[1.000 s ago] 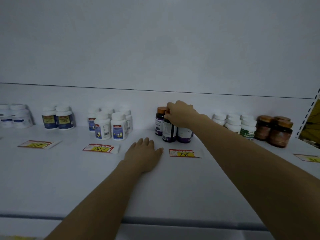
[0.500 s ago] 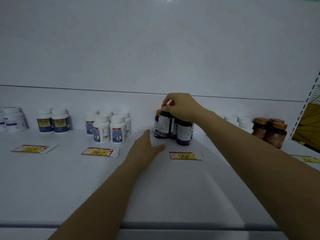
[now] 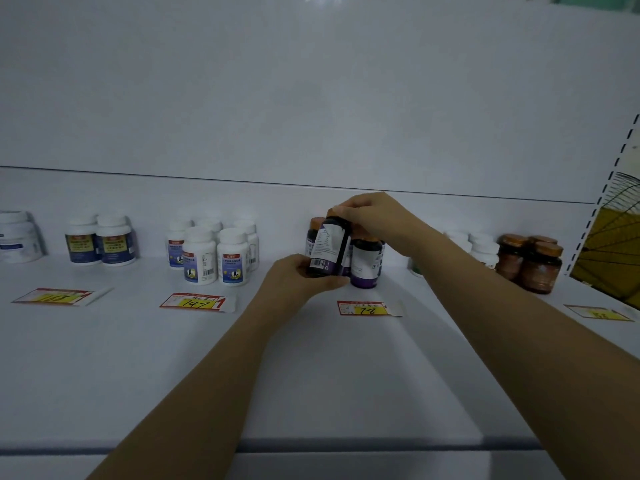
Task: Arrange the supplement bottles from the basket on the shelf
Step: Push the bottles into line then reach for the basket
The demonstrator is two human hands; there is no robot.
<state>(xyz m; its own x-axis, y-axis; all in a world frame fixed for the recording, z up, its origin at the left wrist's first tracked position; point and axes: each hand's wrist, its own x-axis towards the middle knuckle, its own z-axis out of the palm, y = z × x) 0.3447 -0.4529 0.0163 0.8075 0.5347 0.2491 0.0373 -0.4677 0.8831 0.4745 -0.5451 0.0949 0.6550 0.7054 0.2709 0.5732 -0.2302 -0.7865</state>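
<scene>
dark supplement bottle held tilted over shelf, just before matching dark bottles | base clasped by left hand, cap pinched by right hand | white bottle groups shelved; this one unplaced; basket unseen

The left grip has risen off the shelf to hold the tilted dark bottle.
</scene>
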